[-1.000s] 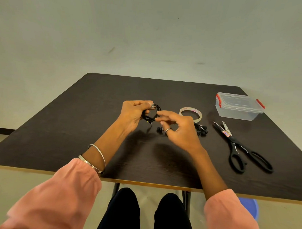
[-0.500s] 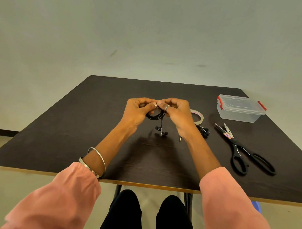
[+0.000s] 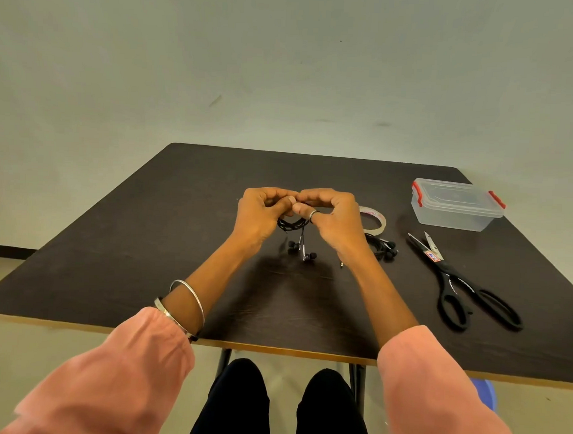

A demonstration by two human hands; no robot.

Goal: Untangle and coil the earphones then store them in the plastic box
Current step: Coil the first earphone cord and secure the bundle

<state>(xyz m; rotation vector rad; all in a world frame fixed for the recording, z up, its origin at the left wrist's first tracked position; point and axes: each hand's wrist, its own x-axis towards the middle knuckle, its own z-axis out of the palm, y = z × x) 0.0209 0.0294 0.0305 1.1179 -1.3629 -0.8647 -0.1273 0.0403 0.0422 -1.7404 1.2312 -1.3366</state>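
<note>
The coiled black earphones [image 3: 290,224] hang just above the middle of the dark table [image 3: 147,244], held up between both hands, with two earbuds and a short length of cord dangling below the coil toward the tabletop. The left hand [image 3: 257,212] curls its fingers and thumb round the coil's left side; the right hand [image 3: 334,217], a ring on one finger, pinches the top of the coil, its fingertips meeting those of the left. Both forearms reach forward from pink sleeves, wrists raised, and bangles [image 3: 186,306] sit on the left forearm. A second bundle of earphones [image 3: 383,246] lies just right of the right wrist, beside a tape roll [image 3: 374,220]. Farther right lie black scissors [image 3: 461,281], and beyond them stands the lidded plastic box [image 3: 456,205].
</note>
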